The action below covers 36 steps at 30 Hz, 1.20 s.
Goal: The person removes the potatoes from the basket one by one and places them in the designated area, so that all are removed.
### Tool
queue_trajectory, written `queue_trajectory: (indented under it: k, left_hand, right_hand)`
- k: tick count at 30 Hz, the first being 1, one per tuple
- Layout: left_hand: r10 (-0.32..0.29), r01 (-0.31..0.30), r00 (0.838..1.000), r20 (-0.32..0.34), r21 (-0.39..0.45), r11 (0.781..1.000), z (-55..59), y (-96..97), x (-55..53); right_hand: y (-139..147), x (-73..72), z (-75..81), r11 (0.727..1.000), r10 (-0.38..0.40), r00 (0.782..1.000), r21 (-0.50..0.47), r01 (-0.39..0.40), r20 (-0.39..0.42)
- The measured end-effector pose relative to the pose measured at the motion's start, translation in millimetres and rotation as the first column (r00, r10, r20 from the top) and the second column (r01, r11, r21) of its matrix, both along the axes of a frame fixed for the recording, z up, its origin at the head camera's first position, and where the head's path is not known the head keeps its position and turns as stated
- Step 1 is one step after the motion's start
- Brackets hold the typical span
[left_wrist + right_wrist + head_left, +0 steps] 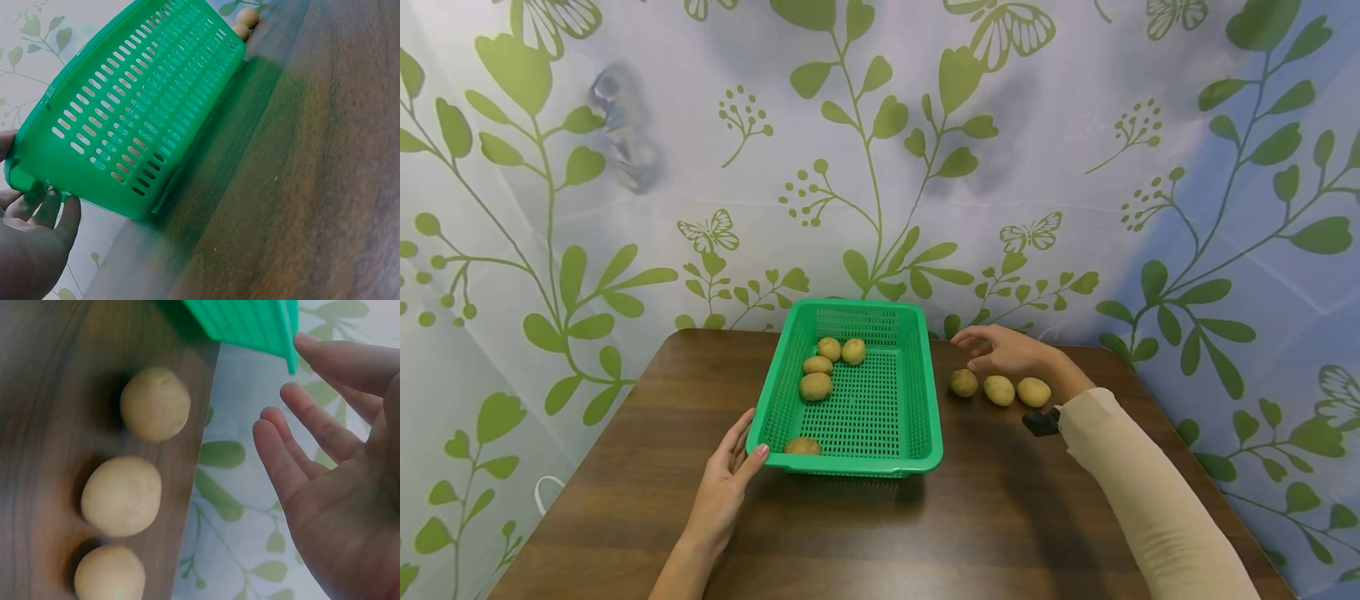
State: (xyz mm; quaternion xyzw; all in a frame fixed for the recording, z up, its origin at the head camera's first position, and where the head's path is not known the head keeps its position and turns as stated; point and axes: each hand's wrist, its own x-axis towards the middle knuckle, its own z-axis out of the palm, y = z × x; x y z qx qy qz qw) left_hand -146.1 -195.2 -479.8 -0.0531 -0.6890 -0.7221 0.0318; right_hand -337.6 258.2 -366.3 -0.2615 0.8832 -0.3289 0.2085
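Note:
A green plastic basket (929, 408) sits on the table with several potatoes (816, 386) inside, most along its left side and one at the near left corner. My left hand (724, 479) grips the basket's near left corner, thumb over the rim; the left wrist view shows the fingers (69, 219) curled under the rim. Right of the basket, three potatoes (999, 390) lie in a row on the wood. Above the leftmost of them hovers my right hand (1009, 350), holding nothing. In the right wrist view its fingers (319, 422) are spread and relaxed, apart from the potatoes.
The brown wooden table (985, 533) ends at the back against a hanging cloth (745, 183) with green leaves and butterflies. A black device (1041, 422) is strapped at my right wrist. A thin white cord (541, 492) hangs beyond the table's left edge.

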Motion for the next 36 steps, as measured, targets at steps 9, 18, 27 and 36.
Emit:
queue_trajectory:
  k: [9,18,27,36]
  left_hand:
    - [0.0,0.0,1.0,0.003,-0.005,1.0,0.0,-0.1,0.8]
    - [-0.004,0.004,1.0,-0.002,0.002,1.0,1.5,0.2,-0.2]
    - [-0.004,0.004,1.0,-0.004,0.006,1.0,0.5,0.9,-0.2]
    - [-0.001,0.001,1.0,-0.008,-0.001,1.0,0.6,0.9,0.5]
  right_hand:
    - [-22.8,-1.9,6.5,0.999,0.032,0.999,0.001,-0.032,0.006]
    - [-48.0,-3.2,16.9,0.997,0.072,0.997,0.008,-0.072,0.021]
    - [-71.8,-5.0,18.0,0.984,0.179,0.983,0.022,-0.179,-0.026]
    - [-101.9,-4.7,12.7,0.967,0.251,0.968,0.039,-0.25,-0.013]
